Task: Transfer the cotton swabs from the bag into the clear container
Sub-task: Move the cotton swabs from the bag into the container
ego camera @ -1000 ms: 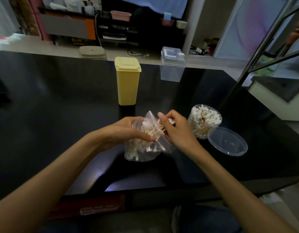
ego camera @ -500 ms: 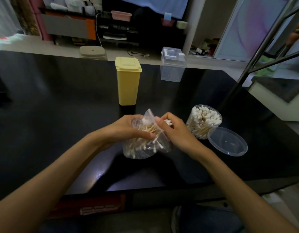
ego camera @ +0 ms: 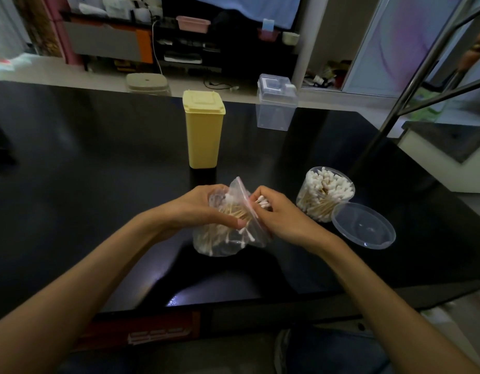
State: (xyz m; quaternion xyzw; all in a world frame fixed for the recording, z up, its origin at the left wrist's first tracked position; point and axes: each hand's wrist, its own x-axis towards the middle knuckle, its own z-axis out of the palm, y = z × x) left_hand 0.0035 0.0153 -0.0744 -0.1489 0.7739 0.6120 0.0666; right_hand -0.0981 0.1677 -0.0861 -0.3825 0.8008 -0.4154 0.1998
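Left hand [ego camera: 203, 209] grips the clear zip bag [ego camera: 228, 233] from the left side, thumb across its front, bag bottom resting on the black bench [ego camera: 98, 171]. Right hand [ego camera: 276, 217] pinches a small bunch of cotton swabs [ego camera: 263, 203] at the bag mouth, white tips poking out above the fingers. More swabs lie loose inside the bag. Clear round container [ego camera: 325, 193] sits to the right, apart from the hands, already packed with upright swabs. Its clear lid [ego camera: 364, 225] lies flat, touching the container's near side. Yellow lidded box [ego camera: 203, 132] stands behind the bag; clear lidded box [ego camera: 275, 105] farther back right.
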